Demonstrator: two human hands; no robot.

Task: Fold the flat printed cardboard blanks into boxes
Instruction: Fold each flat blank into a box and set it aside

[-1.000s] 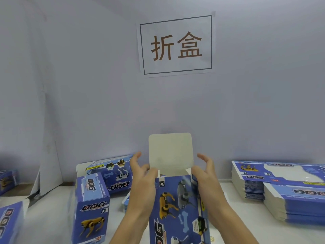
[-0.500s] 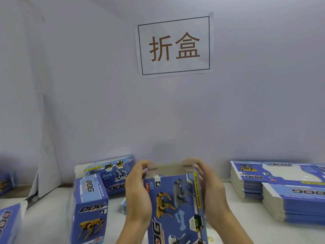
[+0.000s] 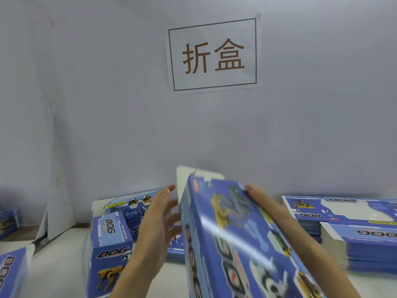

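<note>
Tilting toward the right in mid-air near the camera, a tall blue printed cardboard box with robot-dog artwork (image 3: 236, 237) was blurred by motion and filled the lower centre of the view, one pale flap (image 3: 184, 179) standing up at its far end. The right hand (image 3: 261, 201) held the box along its right side, fingers laid across the printed front; how the thumb lay behind could not be told. The left hand (image 3: 159, 229) was just beside the box's left face with its fingers spread and relaxed, and whether it touched the cardboard could not be told.

To the left, on the white tabletop (image 3: 58, 261), a finished blue box marked DOG (image 3: 107, 254) stood upright, with another blue printed box (image 3: 131, 207) lying behind it against the wall. A flat blue blank (image 3: 176, 250) lay on the table between the left hand and the held box. At the far right rested two stacks of flat blue printed blanks (image 3: 354, 233), the nearer stack in front of the farther one. More blue boxes (image 3: 10, 272) showed at the left edge. On the grey wall (image 3: 107, 104) above hung a white paper sign with brown Chinese characters in a black frame (image 3: 213, 55).
</note>
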